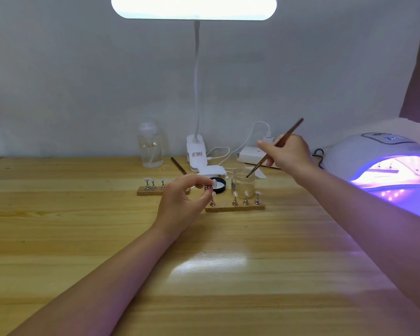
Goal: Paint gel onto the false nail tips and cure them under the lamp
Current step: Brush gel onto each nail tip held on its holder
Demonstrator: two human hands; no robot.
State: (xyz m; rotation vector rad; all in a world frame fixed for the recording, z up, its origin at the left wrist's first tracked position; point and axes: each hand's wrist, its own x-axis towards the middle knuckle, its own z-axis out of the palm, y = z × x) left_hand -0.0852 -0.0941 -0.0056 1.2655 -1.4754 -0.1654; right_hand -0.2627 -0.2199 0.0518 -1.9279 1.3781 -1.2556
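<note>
**Brush goes into the jar while one tip waits**

Nearest, the left hand point(183, 198) pinches a nail tip point(214, 183) on its stand between curled fingers. Farther, the right hand point(287, 151) grips the brush point(274, 147), bristles inside the glass jar point(243, 181). Too much gel could drip on the surface point(228, 275). The curing lamp point(386, 161) glows at right.
</note>
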